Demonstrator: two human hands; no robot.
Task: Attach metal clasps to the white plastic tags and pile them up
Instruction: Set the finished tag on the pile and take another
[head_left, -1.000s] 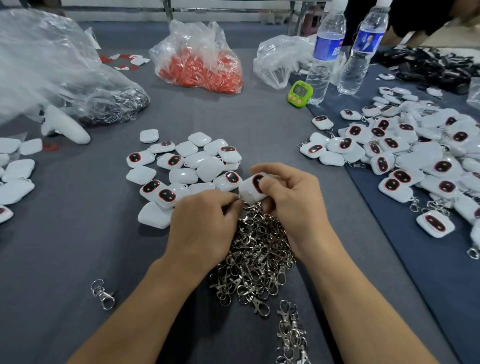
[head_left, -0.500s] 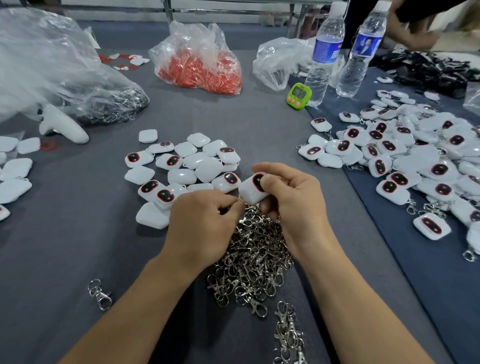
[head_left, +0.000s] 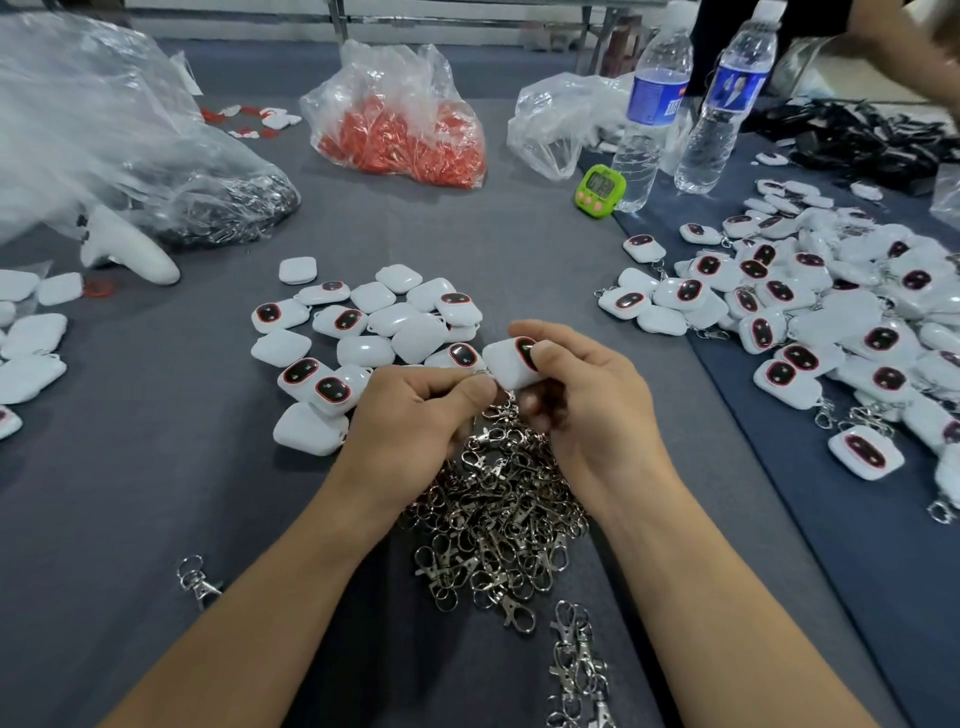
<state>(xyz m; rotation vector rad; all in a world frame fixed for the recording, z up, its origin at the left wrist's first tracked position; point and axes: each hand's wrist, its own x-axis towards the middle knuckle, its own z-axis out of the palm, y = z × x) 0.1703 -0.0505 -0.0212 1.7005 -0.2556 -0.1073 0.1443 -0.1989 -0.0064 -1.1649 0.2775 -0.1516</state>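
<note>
- Over the last second very little moves. The right hand (head_left: 587, 400) is still clamped around one white tag (head_left: 511, 366), thumb across its dark, red-rimmed face. It holds the tag in the air just above the far edge of the heap of clasps (head_left: 498, 514).
- The left hand (head_left: 415, 415) stays at the tag's near-left corner, thumb and forefinger pinched tight on a clasp ring (head_left: 480, 372). Only a sliver of the ring shows, so I cannot tell whether it is through the tag's loop yet.
- The one change I can see is slight. The tag sits a touch higher in my view and the left thumb is closer against it, though part of that may be the head camera shifting.
- I read this as the threading step still under way, not finished.
- The bare tags (head_left: 363, 332) just beyond the left hand lie as they did. The finished pile (head_left: 831, 322) on the darker cloth to the right has gained nothing, so the count has not gone up.
- Once the ring seats, I judge this tag should go right, onto that pile. The risk is the ring slipping out of the pinch and dropping into the heap below.
- Off to the side, a stray clasp (head_left: 197, 579) lies near the left forearm, apart from the heap.
</note>
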